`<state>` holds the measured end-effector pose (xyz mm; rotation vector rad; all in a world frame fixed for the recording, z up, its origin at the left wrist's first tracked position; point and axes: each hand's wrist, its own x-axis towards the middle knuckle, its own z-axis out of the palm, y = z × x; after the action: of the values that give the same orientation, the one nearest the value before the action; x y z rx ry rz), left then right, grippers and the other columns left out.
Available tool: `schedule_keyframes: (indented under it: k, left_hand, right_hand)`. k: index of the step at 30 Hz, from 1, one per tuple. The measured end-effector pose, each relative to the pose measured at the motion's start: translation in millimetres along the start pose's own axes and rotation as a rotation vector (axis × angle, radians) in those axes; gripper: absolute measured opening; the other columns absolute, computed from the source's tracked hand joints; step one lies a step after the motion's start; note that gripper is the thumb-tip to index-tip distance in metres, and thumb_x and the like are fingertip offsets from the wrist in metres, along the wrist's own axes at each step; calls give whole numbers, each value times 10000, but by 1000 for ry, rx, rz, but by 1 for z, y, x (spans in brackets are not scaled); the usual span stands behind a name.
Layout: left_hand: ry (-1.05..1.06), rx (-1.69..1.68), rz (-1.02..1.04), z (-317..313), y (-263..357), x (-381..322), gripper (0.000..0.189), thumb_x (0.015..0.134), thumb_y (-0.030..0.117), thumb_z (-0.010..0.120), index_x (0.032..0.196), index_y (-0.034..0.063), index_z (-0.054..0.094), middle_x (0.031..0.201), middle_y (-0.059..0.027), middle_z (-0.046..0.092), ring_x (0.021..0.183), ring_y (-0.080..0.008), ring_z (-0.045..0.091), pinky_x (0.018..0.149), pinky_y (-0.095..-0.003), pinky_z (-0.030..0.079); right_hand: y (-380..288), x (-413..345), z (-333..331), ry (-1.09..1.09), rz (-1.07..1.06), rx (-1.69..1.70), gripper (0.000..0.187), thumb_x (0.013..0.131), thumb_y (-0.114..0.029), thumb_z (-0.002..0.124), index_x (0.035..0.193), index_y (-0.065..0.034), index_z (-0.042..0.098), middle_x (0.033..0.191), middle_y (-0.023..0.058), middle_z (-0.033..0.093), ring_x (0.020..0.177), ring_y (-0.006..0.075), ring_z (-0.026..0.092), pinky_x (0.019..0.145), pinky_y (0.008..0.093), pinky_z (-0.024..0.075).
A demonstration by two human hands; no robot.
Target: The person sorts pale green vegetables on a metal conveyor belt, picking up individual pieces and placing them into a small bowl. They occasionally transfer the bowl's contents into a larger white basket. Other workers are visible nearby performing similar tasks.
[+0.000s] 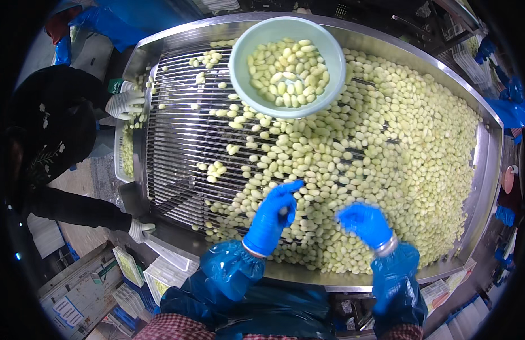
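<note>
A mass of pale green oval fruits [419, 161] covers the right and middle of a metal sorting table. My left hand [273, 216], in a blue glove, hovers over their near-left part, index finger stretched out and the other fingers curled. A pale spot shows between its thumb and fingers; whether it is a held fruit is unclear. Over the near middle is my right hand [364, 224], also blue-gloved and slightly blurred, with its fingers bent and their tips hard to see. Beyond both hands a light green plastic basin [235, 76] contains more of the same fruits.
Parallel metal bars [173, 140] form the table's left bed, framed by a raised steel rim [451, 68]. A co-worker [62, 127] at the left end has white-gloved hands by a white crate [119, 157]. Stacked crates [171, 272] stand below the near-left edge.
</note>
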<state>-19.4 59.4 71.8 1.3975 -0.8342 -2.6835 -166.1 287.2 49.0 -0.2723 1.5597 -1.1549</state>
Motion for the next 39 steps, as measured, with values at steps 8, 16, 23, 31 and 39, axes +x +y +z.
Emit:
schedule_keyframes:
  k: [8, 16, 23, 31, 39]
  left_hand:
    - [-146, 515, 713, 44, 127, 53, 501, 1018, 258, 523, 1488, 108, 437, 1488, -123, 427, 1344, -210, 435, 1118, -373, 381]
    - [66, 1147, 849, -15, 3, 87, 215, 894, 66, 679, 1097, 129, 708, 1051, -58, 626, 858, -173, 639, 756, -305, 525]
    - [-58, 1634, 843, -22, 2, 127, 144, 900, 144, 634, 1021, 90, 690, 1060, -120, 602, 936, -346, 620, 778, -436, 516]
    - [-165, 1732, 851, -28, 18, 132, 200, 955, 192, 556, 1075, 58, 644, 1171, -156, 574, 905, -389, 646, 755, -480, 534]
    - [-137, 1798, 781, -77, 10, 94, 245, 918, 97, 576, 1142, 134, 668, 1142, -85, 618, 956, -320, 647, 788, -425, 545]
  right_hand:
    - [154, -194, 46, -586, 364, -569, 238, 879, -273, 667, 1061, -154, 763, 983, 134, 728, 926, 300, 700, 857, 382, 544]
    - [332, -202, 106, 136, 405, -826, 341, 907, -311, 603, 1105, -44, 681, 1141, 195, 684, 1065, 384, 640, 935, 450, 504]
    - [151, -183, 112, -484, 448, -253, 391, 975, -305, 602, 1245, -27, 646, 1226, 160, 673, 1143, 309, 632, 997, 418, 489]
    - [114, -97, 21, 922, 136, -894, 658, 969, -413, 598, 1547, -223, 349, 1585, 312, 191, 1436, 511, 251, 1145, 580, 306]
    - [78, -84, 79, 891, -119, -719, 713, 932, -464, 627, 1517, -119, 410, 1600, 251, 227, 1479, 392, 244, 1181, 534, 250]
